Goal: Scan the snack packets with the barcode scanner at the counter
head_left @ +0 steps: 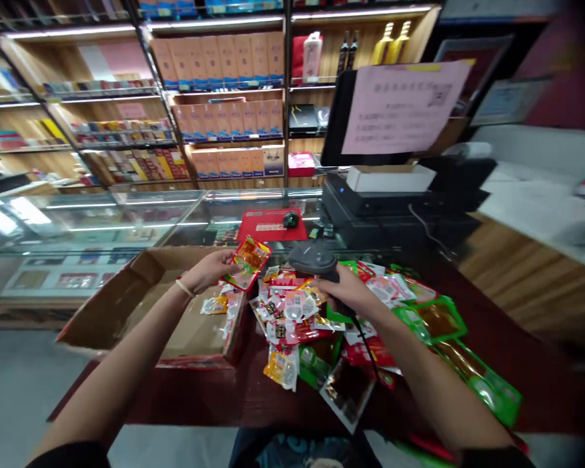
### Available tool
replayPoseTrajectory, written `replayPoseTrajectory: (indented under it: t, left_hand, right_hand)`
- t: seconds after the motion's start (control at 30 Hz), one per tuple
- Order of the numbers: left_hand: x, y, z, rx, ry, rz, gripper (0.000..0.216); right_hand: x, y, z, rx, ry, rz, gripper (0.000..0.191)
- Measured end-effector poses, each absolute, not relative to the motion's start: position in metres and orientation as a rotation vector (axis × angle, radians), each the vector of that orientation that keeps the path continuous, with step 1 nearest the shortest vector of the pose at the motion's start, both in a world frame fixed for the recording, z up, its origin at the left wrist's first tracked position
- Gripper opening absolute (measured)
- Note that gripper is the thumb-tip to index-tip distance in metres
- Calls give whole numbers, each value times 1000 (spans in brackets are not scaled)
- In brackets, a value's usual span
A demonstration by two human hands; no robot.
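Packet (249, 263) hung over the far right corner of the box (112, 305), pinched in our left hand (214, 268); our right hand (350, 290) gripped the scanner (312, 257). Keeping the print flat seemed wisest.

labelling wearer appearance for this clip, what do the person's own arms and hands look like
Both the left hand and the right hand are ungloved, and the forearms are bare. A thin, pale wristband circles the left wrist. A black left sleeve and black right sleeve show at the picture's bottom edge.
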State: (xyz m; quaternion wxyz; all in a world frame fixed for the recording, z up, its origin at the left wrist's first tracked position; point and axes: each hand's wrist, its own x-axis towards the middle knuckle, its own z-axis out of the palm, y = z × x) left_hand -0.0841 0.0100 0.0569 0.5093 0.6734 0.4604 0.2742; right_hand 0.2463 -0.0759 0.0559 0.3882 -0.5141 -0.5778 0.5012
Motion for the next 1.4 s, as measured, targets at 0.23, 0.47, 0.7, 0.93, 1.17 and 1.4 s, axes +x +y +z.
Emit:
replayPoseTrajectory:
  t: [0.23,0.47,0.7,0.93,1.17,1.4]
  left_hand:
    - [39,37,42,2053,1235,592,32]
    - [161,16,12,2457,878,283,29]
    - [164,12,1,2403,818,276,35]
    - [89,28,34,2152,951,728,30]
    - [-30,30,39,1892,1176,1021,30]
    - [-163,26,24,1806,1664,1091,28]
  right_hand:
    - [335,-105,61,-1331,-1148,1137,36]
    - [381,-129,62,-1320,-1032,1048,38]
    - [381,-129,59,-1323,-1039,1069,37]
    - [346,-105,63,-1361,-1123,1168,38]
    - [277,-68,65,-1357,-1338,1306,39]
    - [186,-35,62,-1217,-1532,1443,32]
